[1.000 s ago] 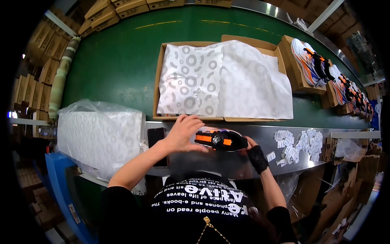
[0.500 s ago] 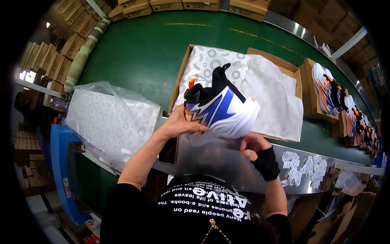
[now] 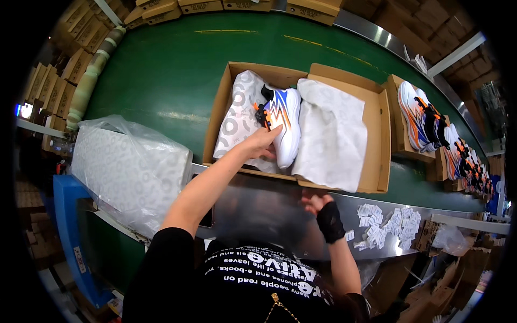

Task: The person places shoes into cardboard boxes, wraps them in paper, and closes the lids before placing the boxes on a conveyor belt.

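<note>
A white running shoe (image 3: 290, 121) with blue, orange and black parts lies in the left half of an open cardboard shoebox (image 3: 381, 145). My left hand (image 3: 262, 143) is closed on the shoe's side, the thumb on top. Patterned wrapping paper (image 3: 232, 132) lines the box to the left of the shoe, and a white sheet of it (image 3: 335, 140) is folded out over the right half. My right hand (image 3: 319, 204), with a black wrist wrap, hovers over the metal table edge just below the box. Its fingers are partly spread and slightly blurred, with nothing visible in them.
A plastic-covered stack of patterned paper (image 3: 134, 167) stands at the left, above a blue frame (image 3: 75, 231). Small white packets (image 3: 396, 223) lie on the metal edge (image 3: 258, 199) at the right. More shoes (image 3: 417, 118) on boxes line the green belt (image 3: 177, 70).
The shoe has gone from above the metal edge down into the box, still in my left hand. My right hand has moved slightly left and down. The patterned paper is drawn aside to the left.
</note>
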`<act>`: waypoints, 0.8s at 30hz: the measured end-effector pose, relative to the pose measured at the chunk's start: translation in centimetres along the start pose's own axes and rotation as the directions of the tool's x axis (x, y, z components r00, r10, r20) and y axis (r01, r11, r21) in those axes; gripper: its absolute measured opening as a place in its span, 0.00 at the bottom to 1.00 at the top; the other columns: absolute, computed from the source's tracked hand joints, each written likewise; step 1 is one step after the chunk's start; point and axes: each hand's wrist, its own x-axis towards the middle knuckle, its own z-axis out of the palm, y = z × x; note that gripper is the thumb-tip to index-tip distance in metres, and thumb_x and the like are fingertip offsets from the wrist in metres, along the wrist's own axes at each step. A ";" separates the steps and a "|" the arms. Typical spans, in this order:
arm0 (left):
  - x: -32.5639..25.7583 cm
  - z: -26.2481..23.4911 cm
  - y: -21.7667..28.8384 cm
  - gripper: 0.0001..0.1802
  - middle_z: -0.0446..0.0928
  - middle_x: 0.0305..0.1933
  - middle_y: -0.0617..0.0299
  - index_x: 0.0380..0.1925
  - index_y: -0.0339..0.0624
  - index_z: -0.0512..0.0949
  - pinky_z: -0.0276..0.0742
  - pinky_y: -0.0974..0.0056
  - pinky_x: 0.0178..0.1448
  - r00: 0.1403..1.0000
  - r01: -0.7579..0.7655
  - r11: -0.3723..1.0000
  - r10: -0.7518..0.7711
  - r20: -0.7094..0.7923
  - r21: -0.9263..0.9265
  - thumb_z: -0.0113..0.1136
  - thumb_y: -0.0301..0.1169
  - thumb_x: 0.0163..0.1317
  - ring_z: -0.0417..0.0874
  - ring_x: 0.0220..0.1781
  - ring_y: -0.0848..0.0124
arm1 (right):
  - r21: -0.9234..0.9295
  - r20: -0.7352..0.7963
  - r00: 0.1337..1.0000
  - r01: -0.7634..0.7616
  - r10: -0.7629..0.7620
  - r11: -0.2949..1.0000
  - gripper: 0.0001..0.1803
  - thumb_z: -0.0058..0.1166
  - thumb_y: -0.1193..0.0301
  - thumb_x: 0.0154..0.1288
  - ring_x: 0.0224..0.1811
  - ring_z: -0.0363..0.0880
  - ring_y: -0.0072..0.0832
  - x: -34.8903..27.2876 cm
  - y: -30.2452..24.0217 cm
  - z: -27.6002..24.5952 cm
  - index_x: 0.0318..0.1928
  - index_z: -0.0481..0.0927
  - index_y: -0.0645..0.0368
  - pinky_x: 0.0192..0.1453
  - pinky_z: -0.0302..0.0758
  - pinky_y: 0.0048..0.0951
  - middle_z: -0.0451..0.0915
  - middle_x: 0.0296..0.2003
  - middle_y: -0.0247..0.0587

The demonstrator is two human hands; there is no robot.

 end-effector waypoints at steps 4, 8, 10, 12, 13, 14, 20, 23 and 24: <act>-4.5 -0.3 0.9 0.28 0.69 0.48 0.46 0.54 0.32 0.58 0.75 0.60 0.44 0.972 -0.232 0.972 0.234 0.032 -0.047 0.43 0.43 0.63 0.75 0.45 0.59 | 0.274 -0.409 0.910 0.193 -0.068 0.942 0.19 0.62 0.63 0.49 0.33 0.72 0.25 3.9 -1.7 1.2 0.39 0.73 0.58 0.34 0.70 0.25 0.74 0.33 0.35; -8.7 -5.7 1.0 0.25 0.74 0.39 0.55 0.47 0.33 0.69 0.71 0.68 0.41 0.647 -0.588 0.793 0.580 -0.495 0.160 0.38 0.46 0.65 0.75 0.39 0.70 | -0.717 -0.261 0.761 0.258 -0.593 0.647 0.26 0.59 0.70 0.45 0.42 0.69 0.30 5.1 -3.1 1.4 0.47 0.68 0.63 0.40 0.67 0.33 0.70 0.42 0.44; -10.0 -6.6 1.1 0.32 0.73 0.42 0.57 0.48 0.35 0.69 0.65 0.65 0.47 0.592 -0.539 0.819 0.534 -0.603 0.196 0.33 0.53 0.63 0.72 0.45 0.68 | -0.940 0.094 0.616 0.314 -0.782 0.134 0.33 0.55 0.76 0.42 0.54 0.61 0.36 6.3 -3.0 2.8 0.54 0.64 0.57 0.48 0.61 0.44 0.63 0.53 0.47; -10.2 -6.9 0.6 0.33 0.71 0.47 0.55 0.50 0.35 0.68 0.62 0.64 0.52 0.644 -0.477 0.868 0.452 -0.617 0.139 0.32 0.54 0.63 0.69 0.50 0.66 | -0.930 0.365 0.550 0.186 -0.751 -0.316 0.35 0.49 0.80 0.43 0.59 0.56 0.43 7.4 -2.0 4.4 0.57 0.63 0.46 0.50 0.59 0.51 0.59 0.58 0.47; -9.3 -6.8 0.1 0.34 0.69 0.49 0.54 0.51 0.35 0.68 0.61 0.63 0.54 0.696 -0.439 0.890 0.423 -0.581 0.122 0.33 0.55 0.63 0.67 0.52 0.65 | -0.872 0.450 0.554 0.103 -0.700 -0.479 0.35 0.47 0.82 0.45 0.59 0.55 0.48 7.7 -1.3 4.6 0.57 0.64 0.41 0.49 0.59 0.52 0.58 0.58 0.48; -7.4 -7.4 -1.7 0.33 0.72 0.46 0.51 0.47 0.31 0.69 0.62 0.63 0.54 0.563 -0.429 0.802 0.598 -0.571 0.417 0.34 0.54 0.63 0.70 0.49 0.65 | -0.877 0.456 0.542 0.139 -0.706 -0.460 0.35 0.45 0.82 0.46 0.59 0.54 0.50 8.1 -0.7 5.0 0.56 0.64 0.39 0.50 0.59 0.52 0.58 0.59 0.48; -6.5 -7.3 -3.7 0.26 0.76 0.38 0.53 0.39 0.28 0.73 0.69 0.66 0.45 0.580 -0.462 0.750 0.660 -0.479 0.474 0.39 0.45 0.64 0.75 0.39 0.68 | -0.883 0.450 0.567 0.166 -0.690 -0.439 0.32 0.41 0.82 0.50 0.59 0.54 0.55 7.7 -0.3 5.2 0.55 0.67 0.37 0.50 0.62 0.51 0.58 0.58 0.50; -6.6 -7.7 -4.7 0.24 0.75 0.38 0.57 0.41 0.31 0.73 0.69 0.66 0.44 0.481 -0.369 0.617 0.767 -0.425 0.695 0.43 0.45 0.62 0.74 0.39 0.68 | -0.864 0.500 0.510 0.232 -0.700 -0.447 0.31 0.41 0.82 0.50 0.59 0.54 0.57 7.4 0.1 4.8 0.55 0.67 0.40 0.46 0.68 0.45 0.58 0.58 0.52; -6.5 -8.2 -4.4 0.25 0.75 0.39 0.57 0.43 0.33 0.72 0.69 0.65 0.44 0.611 -0.363 0.748 0.642 -0.464 0.556 0.44 0.46 0.61 0.74 0.40 0.68 | -0.862 0.497 0.547 0.225 -0.674 -0.454 0.31 0.41 0.82 0.49 0.59 0.54 0.57 7.3 -0.3 5.0 0.55 0.67 0.40 0.46 0.69 0.45 0.58 0.58 0.53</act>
